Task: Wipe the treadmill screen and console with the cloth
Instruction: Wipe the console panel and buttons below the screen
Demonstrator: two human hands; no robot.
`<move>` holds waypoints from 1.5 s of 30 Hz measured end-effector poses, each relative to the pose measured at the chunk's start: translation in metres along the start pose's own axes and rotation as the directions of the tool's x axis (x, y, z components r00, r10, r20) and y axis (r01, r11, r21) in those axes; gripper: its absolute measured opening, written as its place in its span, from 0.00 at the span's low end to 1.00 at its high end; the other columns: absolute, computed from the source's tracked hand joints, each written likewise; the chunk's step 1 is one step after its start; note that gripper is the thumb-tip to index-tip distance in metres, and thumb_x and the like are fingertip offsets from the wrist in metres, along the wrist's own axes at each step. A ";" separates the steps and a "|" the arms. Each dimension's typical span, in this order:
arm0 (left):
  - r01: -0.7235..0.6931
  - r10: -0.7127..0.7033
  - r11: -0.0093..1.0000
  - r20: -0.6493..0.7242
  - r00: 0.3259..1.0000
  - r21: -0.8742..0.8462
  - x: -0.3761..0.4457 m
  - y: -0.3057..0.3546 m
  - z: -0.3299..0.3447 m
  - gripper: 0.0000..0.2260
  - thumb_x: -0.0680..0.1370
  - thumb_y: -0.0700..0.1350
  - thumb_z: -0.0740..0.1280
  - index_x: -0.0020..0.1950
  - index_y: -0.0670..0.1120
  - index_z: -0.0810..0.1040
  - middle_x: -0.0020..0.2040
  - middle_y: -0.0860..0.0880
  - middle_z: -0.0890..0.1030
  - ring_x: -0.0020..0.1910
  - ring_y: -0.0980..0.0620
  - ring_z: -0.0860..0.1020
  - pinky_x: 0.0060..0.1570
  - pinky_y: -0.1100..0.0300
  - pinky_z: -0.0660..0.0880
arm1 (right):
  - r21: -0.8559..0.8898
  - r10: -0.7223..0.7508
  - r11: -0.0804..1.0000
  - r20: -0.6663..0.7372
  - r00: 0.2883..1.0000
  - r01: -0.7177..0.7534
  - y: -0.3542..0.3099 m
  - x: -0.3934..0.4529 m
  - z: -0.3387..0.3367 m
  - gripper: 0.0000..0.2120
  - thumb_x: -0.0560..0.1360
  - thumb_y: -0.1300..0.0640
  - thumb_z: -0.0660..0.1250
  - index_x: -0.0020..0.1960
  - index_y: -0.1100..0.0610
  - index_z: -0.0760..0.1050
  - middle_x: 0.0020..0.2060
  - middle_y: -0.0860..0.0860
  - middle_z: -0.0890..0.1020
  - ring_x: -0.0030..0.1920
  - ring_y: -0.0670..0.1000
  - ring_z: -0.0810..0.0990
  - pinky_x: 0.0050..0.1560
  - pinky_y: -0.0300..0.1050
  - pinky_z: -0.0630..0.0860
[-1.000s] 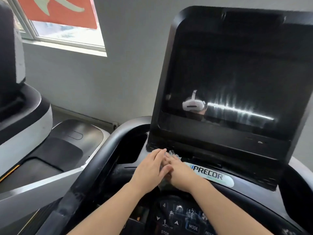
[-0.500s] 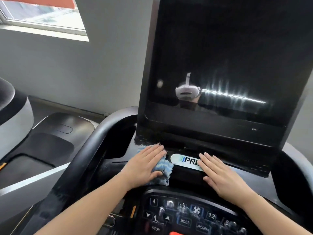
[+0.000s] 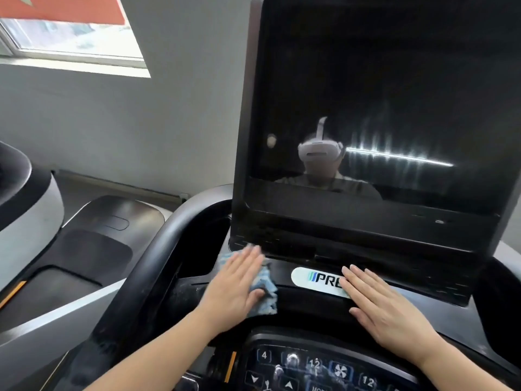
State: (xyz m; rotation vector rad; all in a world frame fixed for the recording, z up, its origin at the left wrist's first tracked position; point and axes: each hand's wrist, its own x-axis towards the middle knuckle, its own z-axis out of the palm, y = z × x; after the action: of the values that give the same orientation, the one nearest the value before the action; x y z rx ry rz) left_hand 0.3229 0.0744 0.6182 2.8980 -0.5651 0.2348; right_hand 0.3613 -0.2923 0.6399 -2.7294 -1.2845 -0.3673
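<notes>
The treadmill's big dark screen (image 3: pixel 380 94) stands upright ahead, reflecting a person in a headset. Below it runs the black console ledge (image 3: pixel 310 303) with a white logo badge (image 3: pixel 315 279). My left hand (image 3: pixel 235 286) lies flat, palm down, on a blue and white cloth (image 3: pixel 266 294) at the ledge's left end, just under the screen's lower left corner. My right hand (image 3: pixel 386 309) rests flat on the ledge right of the badge, fingers together, covering the badge's right end and holding nothing. A lit button panel (image 3: pixel 315 365) sits nearest me.
A black curved handrail (image 3: pixel 158 266) wraps round the console's left side. Another machine (image 3: pixel 25 210) stands further left, with a grey wall (image 3: pixel 141 131) and a window (image 3: pixel 70 38) behind.
A second ago both hands were together on the cloth. The right hand has since moved right onto the ledge, and the left hand has slid the cloth slightly left.
</notes>
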 end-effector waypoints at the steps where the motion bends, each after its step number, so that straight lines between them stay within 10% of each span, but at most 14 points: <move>1: -0.093 0.092 0.995 0.024 0.995 0.027 0.014 0.010 -0.001 0.29 0.85 0.60 0.49 0.79 0.42 0.60 0.80 0.44 0.59 0.80 0.47 0.55 0.77 0.51 0.51 | 0.000 -0.001 1.000 0.001 1.000 0.001 0.000 0.000 0.000 0.24 0.85 0.48 0.51 0.74 0.61 0.69 0.75 0.56 0.68 0.77 0.54 0.63 0.74 0.54 0.61; 5: -0.261 0.261 0.965 0.050 0.964 -0.016 0.035 0.011 -0.007 0.29 0.83 0.58 0.55 0.79 0.42 0.61 0.80 0.45 0.59 0.80 0.49 0.55 0.78 0.55 0.49 | 0.009 0.005 1.000 0.001 1.000 -0.005 -0.001 0.000 -0.002 0.24 0.85 0.48 0.51 0.74 0.61 0.69 0.75 0.56 0.68 0.77 0.54 0.62 0.75 0.53 0.60; 16: 0.078 -0.077 0.985 0.010 0.997 -0.151 -0.013 -0.045 -0.009 0.26 0.86 0.57 0.51 0.77 0.41 0.63 0.78 0.46 0.64 0.77 0.50 0.61 0.77 0.60 0.50 | 0.007 0.018 1.000 -0.038 0.999 -0.017 0.000 0.000 -0.001 0.25 0.85 0.46 0.50 0.72 0.61 0.71 0.73 0.56 0.70 0.76 0.54 0.65 0.73 0.53 0.61; 29: -0.430 0.424 0.902 0.271 0.864 -0.039 0.094 0.003 -0.031 0.33 0.83 0.63 0.51 0.82 0.46 0.50 0.81 0.48 0.49 0.80 0.54 0.45 0.78 0.59 0.39 | 0.014 -0.005 1.000 -0.027 1.000 0.005 0.000 0.000 0.000 0.24 0.84 0.47 0.54 0.73 0.61 0.70 0.75 0.56 0.68 0.77 0.55 0.64 0.72 0.55 0.64; 39: -0.106 0.109 0.994 0.156 0.982 -0.026 0.009 -0.065 -0.015 0.30 0.85 0.60 0.50 0.82 0.46 0.46 0.82 0.48 0.47 0.81 0.47 0.49 0.77 0.54 0.46 | 0.025 0.001 1.000 -0.056 0.998 0.000 0.000 -0.002 0.001 0.23 0.83 0.49 0.59 0.72 0.61 0.72 0.74 0.56 0.70 0.76 0.56 0.66 0.71 0.56 0.67; 45: -0.480 0.471 0.878 0.200 0.859 -0.005 0.091 0.011 -0.020 0.31 0.83 0.59 0.53 0.80 0.40 0.58 0.79 0.40 0.59 0.80 0.46 0.55 0.78 0.56 0.45 | -0.003 -0.005 1.000 -0.056 0.998 0.004 -0.002 0.001 -0.002 0.23 0.81 0.49 0.61 0.71 0.61 0.73 0.73 0.56 0.70 0.76 0.55 0.66 0.72 0.54 0.65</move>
State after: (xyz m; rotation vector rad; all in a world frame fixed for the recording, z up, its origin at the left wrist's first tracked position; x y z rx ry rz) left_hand 0.3992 0.0362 0.6564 2.7876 -1.3296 0.0219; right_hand 0.3604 -0.2906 0.6423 -2.6983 -1.2772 -0.4430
